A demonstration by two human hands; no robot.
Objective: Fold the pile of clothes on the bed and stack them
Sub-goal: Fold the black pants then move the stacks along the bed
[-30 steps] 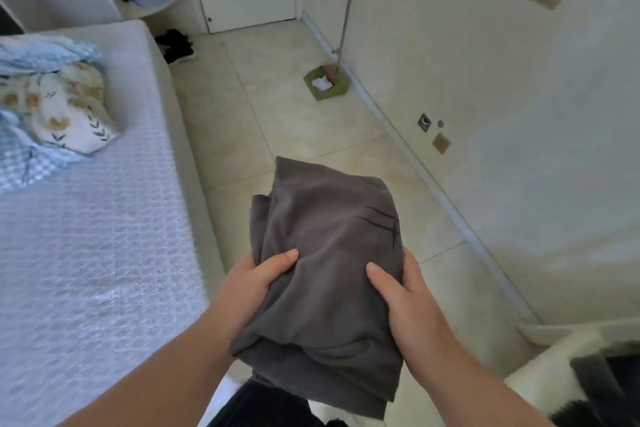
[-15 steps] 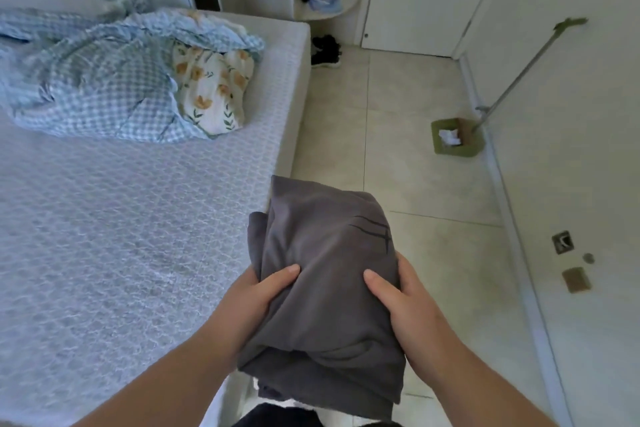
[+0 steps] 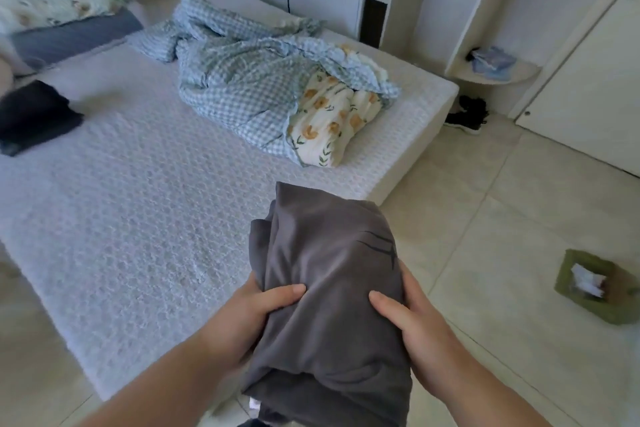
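Note:
A loosely bundled grey garment (image 3: 325, 274) with a thin dark line print hangs in front of me, over the bed's near corner and the floor. My left hand (image 3: 252, 315) grips its left side, thumb on top. My right hand (image 3: 412, 319) grips its right side the same way. The white textured bed (image 3: 131, 218) stretches to the left. A folded dark garment (image 3: 33, 116) lies at the bed's far left edge. The garment's lower part is cut off by the frame.
A crumpled blue checked quilt with a floral lining (image 3: 277, 94) lies on the far side of the bed. Pillows (image 3: 59, 21) sit at the head. White shelves (image 3: 429, 7) stand behind. A green dustpan (image 3: 588, 284) and dark shoes (image 3: 467, 114) are on the tiled floor.
My view has swung left from the wall and floor toward the bed. The grey garment stays in both hands with the same grip, now nearer the bed's corner.

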